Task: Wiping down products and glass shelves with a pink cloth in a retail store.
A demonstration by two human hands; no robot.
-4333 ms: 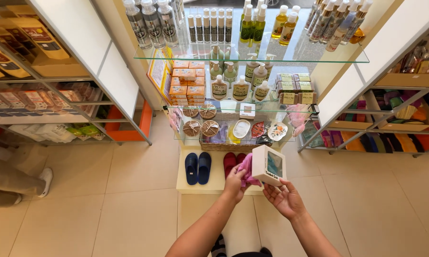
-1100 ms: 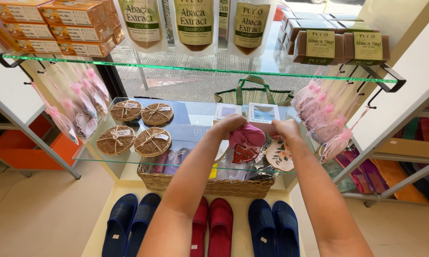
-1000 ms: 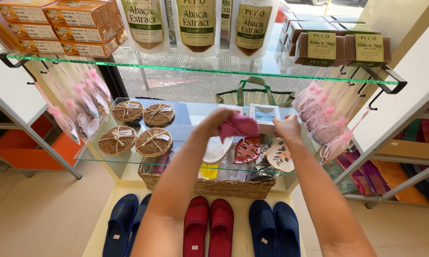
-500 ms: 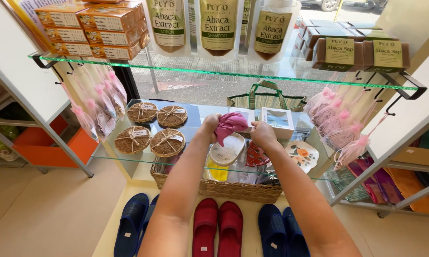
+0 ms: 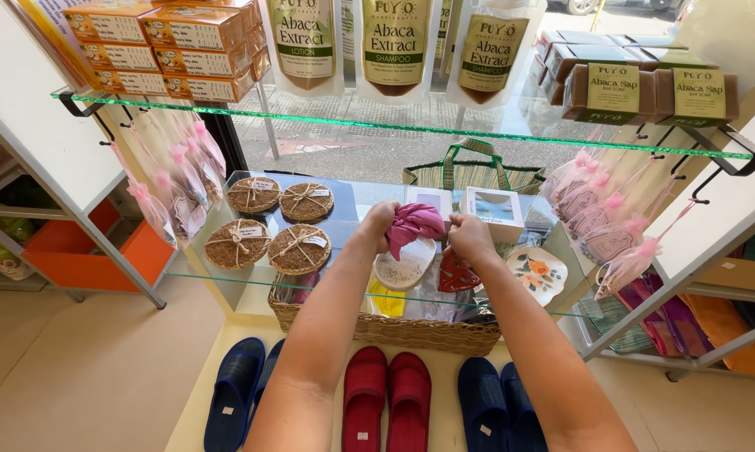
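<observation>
Over a glass shelf (image 5: pixel 227 280) of woven coasters (image 5: pixel 237 243), the left hand (image 5: pixel 378 223) grips a pink cloth (image 5: pixel 413 224) above a speckled dish (image 5: pixel 403 269). The right hand (image 5: pixel 469 236) pinches its edge; wiping well likely means light, steady pressure near breakables.

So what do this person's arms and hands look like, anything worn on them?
Both forearms are bare up to the frame's bottom edge, with no sleeves showing. The left hand and right hand wear no gloves; no watch, bracelet or ring is visible from this angle.
</observation>
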